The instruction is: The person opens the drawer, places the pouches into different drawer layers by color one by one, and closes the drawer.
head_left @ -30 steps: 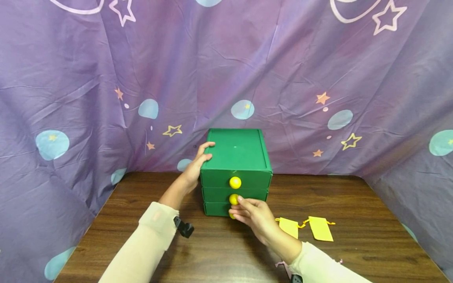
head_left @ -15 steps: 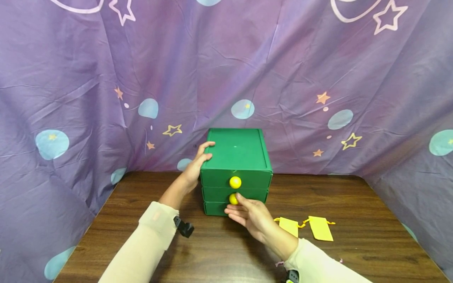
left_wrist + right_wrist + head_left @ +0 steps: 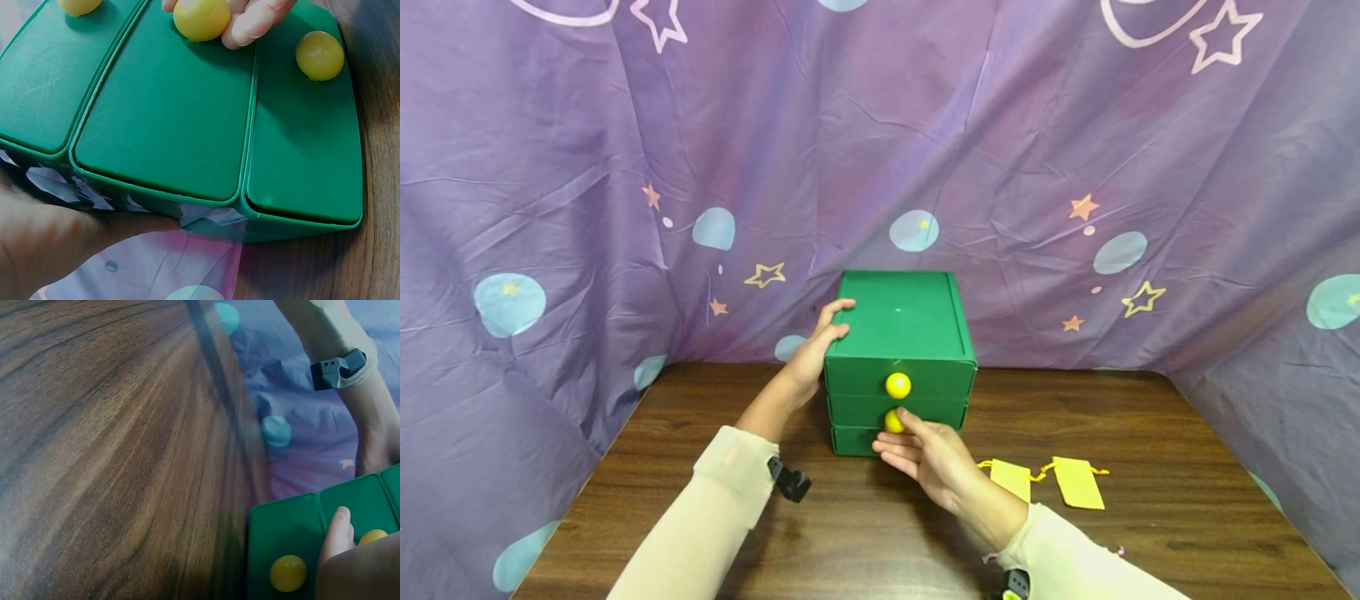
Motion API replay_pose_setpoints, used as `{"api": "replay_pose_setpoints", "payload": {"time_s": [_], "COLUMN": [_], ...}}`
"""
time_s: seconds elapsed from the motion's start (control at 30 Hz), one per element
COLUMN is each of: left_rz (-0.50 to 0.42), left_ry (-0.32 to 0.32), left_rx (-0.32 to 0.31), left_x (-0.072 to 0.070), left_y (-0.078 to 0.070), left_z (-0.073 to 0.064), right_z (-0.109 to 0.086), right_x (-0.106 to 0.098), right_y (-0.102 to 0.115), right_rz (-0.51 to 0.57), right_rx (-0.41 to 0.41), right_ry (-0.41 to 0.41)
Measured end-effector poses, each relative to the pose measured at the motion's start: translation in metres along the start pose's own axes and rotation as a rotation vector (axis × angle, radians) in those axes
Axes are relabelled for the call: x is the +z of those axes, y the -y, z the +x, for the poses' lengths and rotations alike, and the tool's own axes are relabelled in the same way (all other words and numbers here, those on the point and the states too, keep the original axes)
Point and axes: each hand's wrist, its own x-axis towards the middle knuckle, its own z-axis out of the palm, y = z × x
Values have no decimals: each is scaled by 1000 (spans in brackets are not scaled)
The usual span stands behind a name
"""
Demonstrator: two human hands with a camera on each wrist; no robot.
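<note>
A green three-drawer box [image 3: 898, 321] stands near the back of the table, each drawer bearing a round yellow knob. My left hand [image 3: 809, 360] lies against the box's left side, fingertips over the top edge; in the left wrist view its thumb [image 3: 134, 226] lies along that side. My right hand [image 3: 943, 462] pinches the middle drawer's knob [image 3: 894, 421], thumb at its right and the other fingers extended below. All the drawer fronts sit level with one another. The bottom knob [image 3: 319, 56], hidden behind the right hand in the head view, shows in both wrist views.
Two yellow drawstring pouches [image 3: 1078, 483] lie on the wooden table [image 3: 1172, 467] to the right. A bit of pink cord [image 3: 990, 557] peeks out by the right sleeve. A purple patterned cloth [image 3: 1022, 167] hangs right behind the box.
My right fingers have shifted slightly left and extended below the middle knob, now covering the bottom knob in the head view. The left hand and the box have stayed in place.
</note>
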Motion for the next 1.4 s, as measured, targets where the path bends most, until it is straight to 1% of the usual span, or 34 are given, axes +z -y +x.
{"api": "replay_pose_setpoints", "payload": {"time_s": [0.23, 0.57, 1.03, 1.4], "left_rz": [-8, 9, 8, 15], "left_ry": [-3, -6, 0, -7], "left_rx": [9, 0, 3, 6], "left_x": [0, 1, 0, 0], "left_y": [0, -1, 1, 0], "left_z": [0, -1, -1, 0], "right_z": [-1, -2, -11, -17], "right_x": [0, 1, 1, 1], "right_y": [0, -1, -3, -6], "right_rz": [1, 3, -9, 1], "right_rx": [-3, -1, 13, 12], "right_ry": [0, -3, 10, -11]}}
